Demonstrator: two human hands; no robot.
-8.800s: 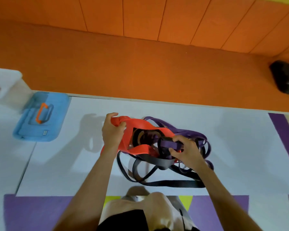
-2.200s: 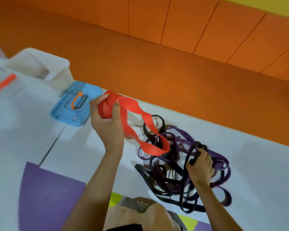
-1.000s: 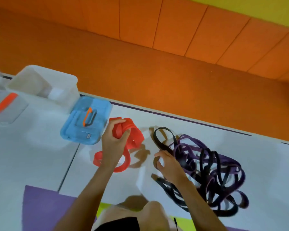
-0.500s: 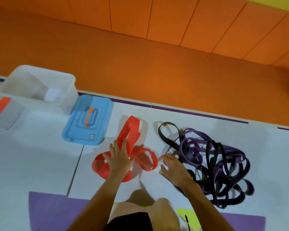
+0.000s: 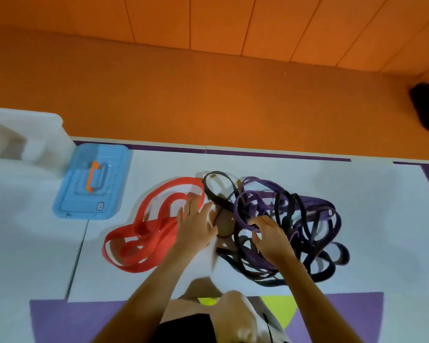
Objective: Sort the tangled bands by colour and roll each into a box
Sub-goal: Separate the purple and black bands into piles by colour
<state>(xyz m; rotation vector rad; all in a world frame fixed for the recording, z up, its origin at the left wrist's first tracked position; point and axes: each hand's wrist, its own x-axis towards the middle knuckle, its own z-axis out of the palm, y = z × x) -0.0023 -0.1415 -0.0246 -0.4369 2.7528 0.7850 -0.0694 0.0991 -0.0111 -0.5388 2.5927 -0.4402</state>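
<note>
Your left hand (image 5: 196,226) has its fingers (image 5: 191,206) straight and fanned apart, pressing flat on the right end of the red band (image 5: 154,233); they clamp nothing. Your right hand (image 5: 270,236) lays bent fingers (image 5: 260,220) over 1 loop of the purple bands (image 5: 315,201). I cannot tell whether they pinch it or only rest there.

The red band sprawls left of centre, left of your left hand, which is the nearer 1. Its long axis runs from lower left to upper right, and its upper bend sits just beside a loop of the black bands (image 5: 217,198). I judge the roll should start from the end under your palm.

The red band is a wide, flat, matte strap that flops into soft loops. The purple and black bands look narrower and knot together right of centre. The blue box (image 5: 109,169), hard and ribbed with an orange handle, lies closed at the upper left.
</note>
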